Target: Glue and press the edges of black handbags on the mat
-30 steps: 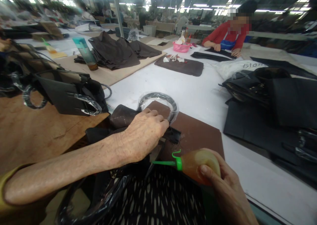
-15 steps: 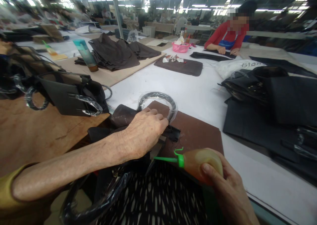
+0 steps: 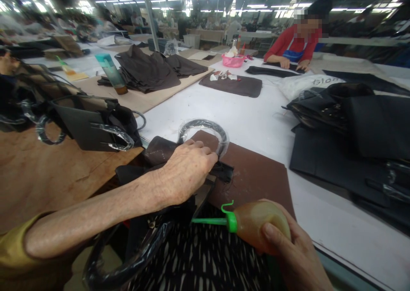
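Note:
My left hand (image 3: pixel 188 169) is closed on the upper edge of a dark handbag (image 3: pixel 160 150), its fingertips hidden behind the material. One plastic-wrapped handle (image 3: pixel 205 123) arches up beyond the knuckles; another wrapped handle (image 3: pixel 128 269) hangs below my forearm. In my right hand (image 3: pixel 297 244) lies a squeeze bottle (image 3: pixel 259 222) of amber liquid, probably glue, with fingers wrapped round it. Its thin green nozzle (image 3: pixel 209 221) points left, its tip close to the bag's open edge below my left hand. Whether the tip touches the bag I cannot tell.
A brown board (image 3: pixel 256 176) lies under the bag on the white table (image 3: pixel 173 112). Black bags (image 3: pixel 346 129) are piled at right, finished-looking bags (image 3: pixel 86 120) stand at left. Further back are a teal-topped bottle (image 3: pixel 110 73), a pink basket (image 3: pixel 233 61) and a co-worker (image 3: pixel 293 45) in red.
My right hand has brought the bottle slightly down, and the nozzle tip has shifted down and left. My left hand keeps its hold on the handbag.

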`<state>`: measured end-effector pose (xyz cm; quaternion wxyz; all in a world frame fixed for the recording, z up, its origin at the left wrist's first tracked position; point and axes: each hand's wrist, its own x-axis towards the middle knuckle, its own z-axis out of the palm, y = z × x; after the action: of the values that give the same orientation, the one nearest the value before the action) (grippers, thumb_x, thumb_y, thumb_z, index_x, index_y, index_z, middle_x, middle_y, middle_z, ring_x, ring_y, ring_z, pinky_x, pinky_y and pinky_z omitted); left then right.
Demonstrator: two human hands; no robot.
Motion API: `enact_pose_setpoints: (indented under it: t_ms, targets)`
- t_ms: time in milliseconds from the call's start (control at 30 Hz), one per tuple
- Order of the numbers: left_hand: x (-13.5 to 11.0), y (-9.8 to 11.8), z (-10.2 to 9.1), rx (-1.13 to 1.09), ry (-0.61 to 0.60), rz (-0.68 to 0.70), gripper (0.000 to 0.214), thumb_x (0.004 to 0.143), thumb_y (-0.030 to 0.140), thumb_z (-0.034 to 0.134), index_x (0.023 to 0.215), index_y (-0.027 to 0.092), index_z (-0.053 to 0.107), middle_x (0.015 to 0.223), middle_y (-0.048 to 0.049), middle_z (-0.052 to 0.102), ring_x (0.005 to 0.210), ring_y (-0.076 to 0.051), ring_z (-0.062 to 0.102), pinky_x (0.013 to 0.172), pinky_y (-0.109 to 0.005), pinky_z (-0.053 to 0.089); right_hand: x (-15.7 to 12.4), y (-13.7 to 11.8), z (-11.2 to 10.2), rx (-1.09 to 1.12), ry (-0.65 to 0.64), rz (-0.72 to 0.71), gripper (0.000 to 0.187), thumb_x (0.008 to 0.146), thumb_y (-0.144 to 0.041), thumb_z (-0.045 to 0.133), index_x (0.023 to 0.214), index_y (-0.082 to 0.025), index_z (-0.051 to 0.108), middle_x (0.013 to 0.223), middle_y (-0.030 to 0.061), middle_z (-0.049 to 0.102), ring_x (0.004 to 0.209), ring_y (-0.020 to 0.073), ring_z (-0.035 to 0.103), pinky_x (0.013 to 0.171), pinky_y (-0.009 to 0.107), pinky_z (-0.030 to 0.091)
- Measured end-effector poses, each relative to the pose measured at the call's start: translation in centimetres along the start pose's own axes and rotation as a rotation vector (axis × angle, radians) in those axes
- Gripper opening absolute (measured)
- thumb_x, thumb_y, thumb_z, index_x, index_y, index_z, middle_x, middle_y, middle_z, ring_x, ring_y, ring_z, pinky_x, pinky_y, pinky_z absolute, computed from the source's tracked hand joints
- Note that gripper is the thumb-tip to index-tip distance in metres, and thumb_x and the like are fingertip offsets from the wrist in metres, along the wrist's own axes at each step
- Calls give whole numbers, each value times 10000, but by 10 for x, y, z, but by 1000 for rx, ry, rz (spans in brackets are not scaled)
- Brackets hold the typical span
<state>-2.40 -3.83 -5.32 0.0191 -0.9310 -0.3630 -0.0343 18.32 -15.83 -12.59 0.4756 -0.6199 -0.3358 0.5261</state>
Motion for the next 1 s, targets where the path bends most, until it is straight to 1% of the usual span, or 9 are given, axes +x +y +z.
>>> enact_pose_setpoints:
  t_ms: [67,167,300,500,633,867,1000]
  targets:
    - [0,0,-1,-4,1,-1,136,704,70,493,792,152,556,811,-42,618,835,-218,551,768,-358,435,3,4,-1,31,2,-1,532,655,-512,701,1048,-182,562,786,43,630,678,224,540,505,241,425]
    - [0,1,-2,-10,-9,-14,147,701,57,476,781,151,556,806,-44,622,830,-216,553,762,-358,439,8,9,-1,75,-36,-7,442,677,-487,695,978,-175,608,708,34,609,592,198,506,470,239,420]
    - [0,1,-3,-11,-10,-17,146,693,56,479,775,149,556,799,-46,622,824,-216,554,758,-357,442,11,13,1,149,-61,4,365,706,-458,687,933,-178,630,684,25,588,567,178,477,467,234,409]
    - [0,0,-2,-4,-7,-13,123,701,73,476,763,152,547,791,-45,619,812,-220,555,743,-356,443,7,14,4,192,-37,31,374,682,-461,711,910,-175,636,690,29,576,593,194,487,442,235,411]
    - [-1,1,-3,0,-3,-11,120,711,78,474,767,151,551,783,-48,619,807,-219,558,742,-352,442,3,15,6,207,-53,49,367,697,-461,702,914,-171,643,681,31,575,575,181,477,428,221,401]
    - [-1,0,0,-2,9,-19,111,720,77,485,763,153,553,774,-42,620,796,-214,561,726,-342,439,-5,13,13,213,-58,95,367,682,-498,694,846,-172,654,650,38,563,549,186,476,418,234,389]
    - [-2,-1,2,-2,28,-7,93,724,93,504,772,156,553,781,-40,618,798,-218,557,730,-349,436,-9,12,13,197,-79,89,364,698,-502,675,849,-173,635,636,29,548,555,190,483,419,235,386]
